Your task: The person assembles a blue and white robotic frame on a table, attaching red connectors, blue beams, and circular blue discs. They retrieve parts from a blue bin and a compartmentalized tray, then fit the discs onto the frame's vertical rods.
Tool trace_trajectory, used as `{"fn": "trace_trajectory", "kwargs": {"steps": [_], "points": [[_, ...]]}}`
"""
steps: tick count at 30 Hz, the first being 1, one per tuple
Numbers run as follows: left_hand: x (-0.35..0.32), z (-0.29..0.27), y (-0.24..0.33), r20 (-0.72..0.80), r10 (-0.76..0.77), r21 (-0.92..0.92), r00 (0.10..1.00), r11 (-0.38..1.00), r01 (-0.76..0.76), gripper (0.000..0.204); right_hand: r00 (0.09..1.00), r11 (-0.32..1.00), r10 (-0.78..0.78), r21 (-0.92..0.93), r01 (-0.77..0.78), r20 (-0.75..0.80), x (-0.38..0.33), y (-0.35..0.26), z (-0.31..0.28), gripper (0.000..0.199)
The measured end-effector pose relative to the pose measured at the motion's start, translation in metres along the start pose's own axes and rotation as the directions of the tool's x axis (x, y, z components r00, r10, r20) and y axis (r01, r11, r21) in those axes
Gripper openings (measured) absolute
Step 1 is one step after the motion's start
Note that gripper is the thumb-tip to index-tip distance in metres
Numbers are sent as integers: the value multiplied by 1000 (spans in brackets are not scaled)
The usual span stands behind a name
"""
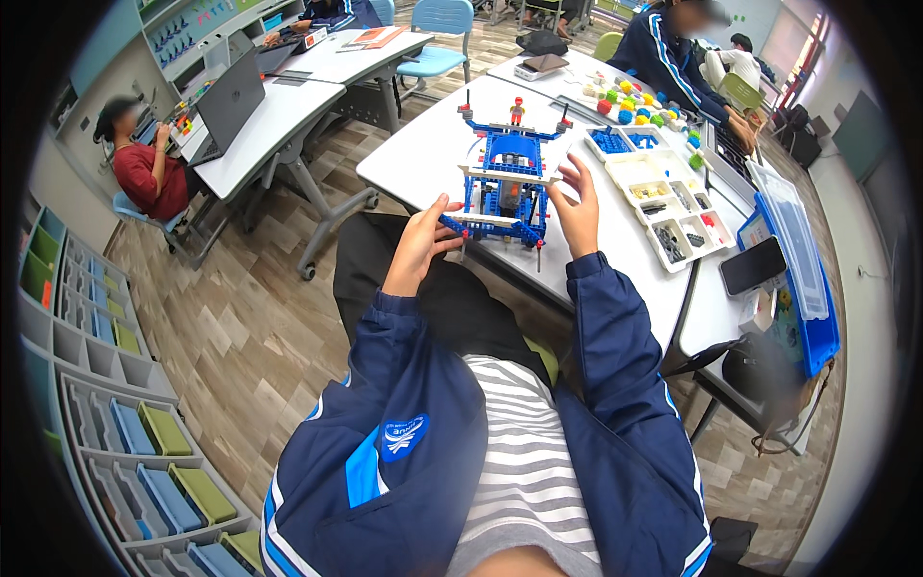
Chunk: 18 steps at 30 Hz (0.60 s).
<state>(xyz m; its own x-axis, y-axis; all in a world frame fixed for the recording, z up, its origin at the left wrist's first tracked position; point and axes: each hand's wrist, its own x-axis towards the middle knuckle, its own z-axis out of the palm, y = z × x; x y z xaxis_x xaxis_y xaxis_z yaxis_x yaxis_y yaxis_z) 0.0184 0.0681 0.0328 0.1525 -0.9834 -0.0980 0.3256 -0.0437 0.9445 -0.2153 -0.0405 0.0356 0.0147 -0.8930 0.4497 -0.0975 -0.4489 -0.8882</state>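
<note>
A blue and white model built of toy bricks (508, 197) stands at the table's near edge, with a small red toy figure (517, 111) on its far end and thin posts at its corners. My left hand (420, 242) grips the model's near left corner, thumb above and fingers reaching under the side. Beside its right side is my right hand (578, 210), fingers spread and curved, the thumb at the model's edge. Nothing shows between the fingers of that hand. The underside of the model is hidden.
Right of the model lies a white sorting tray (642, 171) of small parts. Colourful balls and blocks (630, 101) lie beyond it. A phone (753, 266) and a blue bin (812, 327) are at far right. A co-worker in a dark jacket (663, 58) sits across.
</note>
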Motion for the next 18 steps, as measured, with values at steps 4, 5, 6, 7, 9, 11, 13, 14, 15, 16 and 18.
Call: {"fn": "trace_trajectory", "kwargs": {"steps": [4,5,6,7,9,11,13,14,15,16,18], "points": [[1,-1,-2,18,-1,-5,1000,1000,1,54,986,978,-162,-129,165,37,10,-8,7,62],[1,-1,-2,26,-1,-7,1000,1000,1,54,984,976,-174,-128,177,31,11,-9,9,60],[2,-2,-2,22,1,-5,1000,1000,-1,54,980,969,-199,-145,200,24,12,-9,9,58],[1,-3,-2,18,2,-4,1000,1000,-2,53,973,960,-230,-162,230,18,11,-10,10,57],[1,-3,-3,14,9,-7,1000,1000,-9,53,956,935,-294,-203,291,18,11,-9,11,56],[1,-3,-4,25,24,-21,999,1000,-24,52,935,901,-353,-256,350,33,11,-8,10,54],[1,-3,-5,27,7,-19,1000,1000,-6,52,942,909,-335,-254,329,21,10,-6,10,55],[1,-3,-5,30,7,-17,1000,1000,-7,51,943,913,-331,-246,326,20,10,-6,10,55],[1,-3,-5,29,6,-20,1000,1000,-5,51,948,916,-319,-253,313,20,10,-5,10,55],[1,-3,-5,25,6,-20,1000,1000,-6,51,951,918,-309,-253,305,25,10,-5,10,55],[1,-3,-6,14,6,-22,1000,1000,-6,52,953,919,-301,-259,298,29,11,-4,11,55]]}}
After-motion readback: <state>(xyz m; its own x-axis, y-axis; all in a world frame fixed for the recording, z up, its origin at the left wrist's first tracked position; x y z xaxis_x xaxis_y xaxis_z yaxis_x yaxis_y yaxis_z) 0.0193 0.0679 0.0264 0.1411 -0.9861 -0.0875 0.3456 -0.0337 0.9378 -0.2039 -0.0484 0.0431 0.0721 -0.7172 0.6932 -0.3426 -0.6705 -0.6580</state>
